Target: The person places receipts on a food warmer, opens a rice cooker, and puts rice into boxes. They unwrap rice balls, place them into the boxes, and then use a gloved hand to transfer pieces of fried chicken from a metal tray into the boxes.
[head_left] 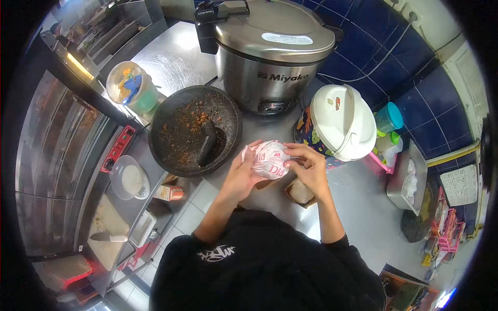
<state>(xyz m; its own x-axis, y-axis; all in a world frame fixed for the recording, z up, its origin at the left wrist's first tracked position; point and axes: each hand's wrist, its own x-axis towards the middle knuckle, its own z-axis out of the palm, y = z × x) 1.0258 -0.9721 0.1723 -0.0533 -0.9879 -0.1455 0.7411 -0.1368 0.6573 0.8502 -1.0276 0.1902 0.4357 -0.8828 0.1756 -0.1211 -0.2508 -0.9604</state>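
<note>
Head cam: paper pkt [268,159] over shiny steel ctr [355,210], blue-tiled wall [359,39] bhnd.

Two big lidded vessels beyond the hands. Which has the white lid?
The leaf-patterned container, the one nearer the right hand. Its white top sets it apart; the Miyako-branded cooker is metal-topped.
</note>
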